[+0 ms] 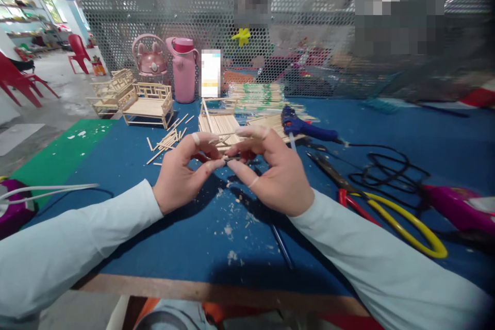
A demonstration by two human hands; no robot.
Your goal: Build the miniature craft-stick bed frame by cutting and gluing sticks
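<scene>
A small, pale, slim wooden piece (pixel 225 158) is pinched by the left hand (pixel 182 170) at its three o'clock and the right hand (pixel 274 171) at its nine, equally near; its long axis is obscured.

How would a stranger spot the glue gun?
On the blue table, look just beyond the right hand, toward the mesh. The glue gun lies there, handle pointing right. Its dark-blue body sets it apart from the pale sticks behind it and the yellow-handled cutters nearer the viewer.
</scene>
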